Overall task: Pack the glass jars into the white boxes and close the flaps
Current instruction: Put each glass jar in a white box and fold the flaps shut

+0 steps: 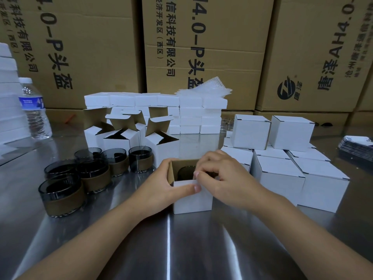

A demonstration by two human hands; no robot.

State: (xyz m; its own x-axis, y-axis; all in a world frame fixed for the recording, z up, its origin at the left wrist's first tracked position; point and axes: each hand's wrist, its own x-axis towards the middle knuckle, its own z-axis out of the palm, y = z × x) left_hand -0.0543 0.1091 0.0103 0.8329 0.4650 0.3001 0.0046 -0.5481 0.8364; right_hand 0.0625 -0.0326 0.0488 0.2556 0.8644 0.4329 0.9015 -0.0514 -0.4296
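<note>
A small white box (192, 200) stands open on the steel table in front of me, with a dark glass jar (186, 173) inside it. My left hand (163, 185) grips the box's left wall, thumb along the front top edge. My right hand (224, 175) curls over the box's right side and pinches the front edge or a flap there. Several dark glass jars with brown bands (94, 174) stand to the left. Three open white boxes (119, 138) with raised flaps stand behind them.
Several closed white boxes (282, 168) are stacked at the right. Flat white boxes (153, 102) pile up at the back under bubble wrap (207, 87). A water bottle (34, 110) stands far left. Large brown cartons (201, 47) wall off the back. Dark cards (357, 146) lie far right.
</note>
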